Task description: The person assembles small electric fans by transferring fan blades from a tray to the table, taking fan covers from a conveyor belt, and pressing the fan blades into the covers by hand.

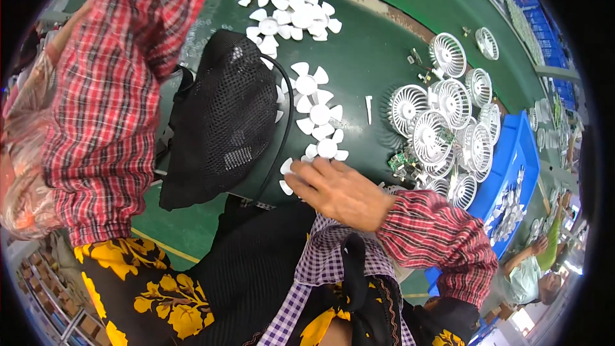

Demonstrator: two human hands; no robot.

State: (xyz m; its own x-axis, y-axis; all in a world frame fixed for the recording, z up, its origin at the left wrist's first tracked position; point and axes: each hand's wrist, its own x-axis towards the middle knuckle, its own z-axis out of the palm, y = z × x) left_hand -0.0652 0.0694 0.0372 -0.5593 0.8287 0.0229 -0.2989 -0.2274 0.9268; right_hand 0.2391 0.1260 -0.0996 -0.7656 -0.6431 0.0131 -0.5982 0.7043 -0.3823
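Note:
My right hand point(339, 193) lies palm down over a white plastic fan blade point(286, 176) near the table's front edge, its fingers stretched out and a little apart. Much of that blade is hidden beneath it. Just beyond the fingertips, a short row of more white fan blades point(319, 114) runs away from me. My left arm point(106, 122), in a red plaid sleeve, reaches up the left side, and its hand is out of the picture. Between the arm and the row, a black mesh piece point(224, 109) covers part of the green table point(359, 45).
A pile of white fan blades point(301, 9) lies at the far side. White slotted blower wheels point(432, 134) and a green circuit board point(403, 161) crowd the right side, beside a blue bin point(522, 134). A thin white stick point(368, 109) lies mid-table. A black cable point(290, 115) curves beside the mesh.

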